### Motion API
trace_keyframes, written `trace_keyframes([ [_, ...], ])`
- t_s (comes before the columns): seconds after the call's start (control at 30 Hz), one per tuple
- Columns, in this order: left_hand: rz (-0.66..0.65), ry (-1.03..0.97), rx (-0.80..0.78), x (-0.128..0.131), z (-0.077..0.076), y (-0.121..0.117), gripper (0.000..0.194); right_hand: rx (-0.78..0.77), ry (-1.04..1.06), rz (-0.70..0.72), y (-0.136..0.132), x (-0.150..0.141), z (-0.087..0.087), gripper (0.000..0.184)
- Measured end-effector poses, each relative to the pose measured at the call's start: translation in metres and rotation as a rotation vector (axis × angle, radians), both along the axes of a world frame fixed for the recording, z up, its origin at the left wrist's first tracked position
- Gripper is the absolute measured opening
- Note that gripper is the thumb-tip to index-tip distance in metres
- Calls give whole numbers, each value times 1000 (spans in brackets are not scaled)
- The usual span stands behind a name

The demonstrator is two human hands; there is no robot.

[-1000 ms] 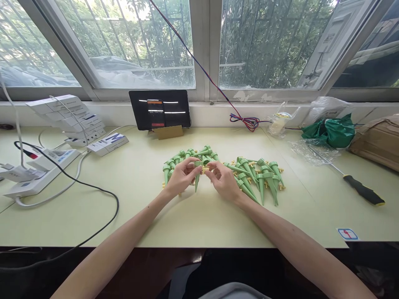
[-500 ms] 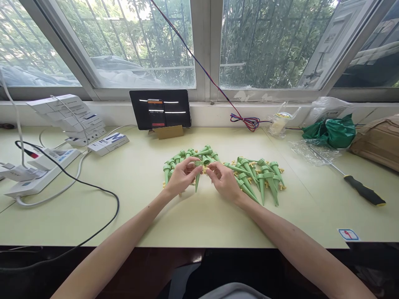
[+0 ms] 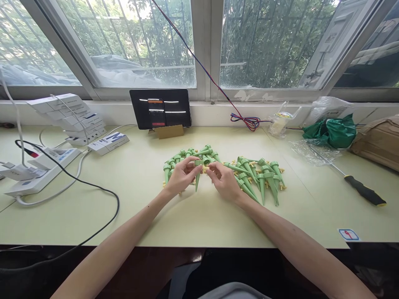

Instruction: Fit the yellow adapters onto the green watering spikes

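Pale desk used as work surface. Green spike held over it, point down, pinched in left hand; yellow fitting pinched beside its cap by right hand, fingertips nearly together. Joint judged unfinished. Spikes piled right and, farther, left; finished pile can't be told.

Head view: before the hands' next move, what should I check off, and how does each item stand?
1. Green spike gripped in the left hand: ok, its tip points down.
2. Right hand on the yellow piece: ok, touching it.
3. Yellow piece fully seated in the spike: cannot tell, too small.
4. Right wrist off the right-hand pile of spikes: cannot tell, they overlap in view.
5. Screwdriver apart from both hands: ok, lying far right.
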State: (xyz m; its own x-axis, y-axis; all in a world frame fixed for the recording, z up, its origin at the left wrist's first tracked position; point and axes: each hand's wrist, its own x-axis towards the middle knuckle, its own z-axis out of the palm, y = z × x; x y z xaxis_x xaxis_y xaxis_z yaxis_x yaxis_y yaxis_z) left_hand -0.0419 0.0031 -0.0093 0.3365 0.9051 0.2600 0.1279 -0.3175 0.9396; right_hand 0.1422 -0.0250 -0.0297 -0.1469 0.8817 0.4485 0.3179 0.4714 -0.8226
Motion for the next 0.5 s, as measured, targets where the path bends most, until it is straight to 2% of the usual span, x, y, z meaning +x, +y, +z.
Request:
trace_keyframes([
  [0.13,-9,7,-8,0,1,-1,30,-2,3,4,-1,0,1,26],
  [0.33,-36,34,-2,0,1,-3,42,1,2,10,-1,1,1,28],
  [0.5,-49,55,21,0,0,-2,40,-10,-26,12,0,2,1,36],
])
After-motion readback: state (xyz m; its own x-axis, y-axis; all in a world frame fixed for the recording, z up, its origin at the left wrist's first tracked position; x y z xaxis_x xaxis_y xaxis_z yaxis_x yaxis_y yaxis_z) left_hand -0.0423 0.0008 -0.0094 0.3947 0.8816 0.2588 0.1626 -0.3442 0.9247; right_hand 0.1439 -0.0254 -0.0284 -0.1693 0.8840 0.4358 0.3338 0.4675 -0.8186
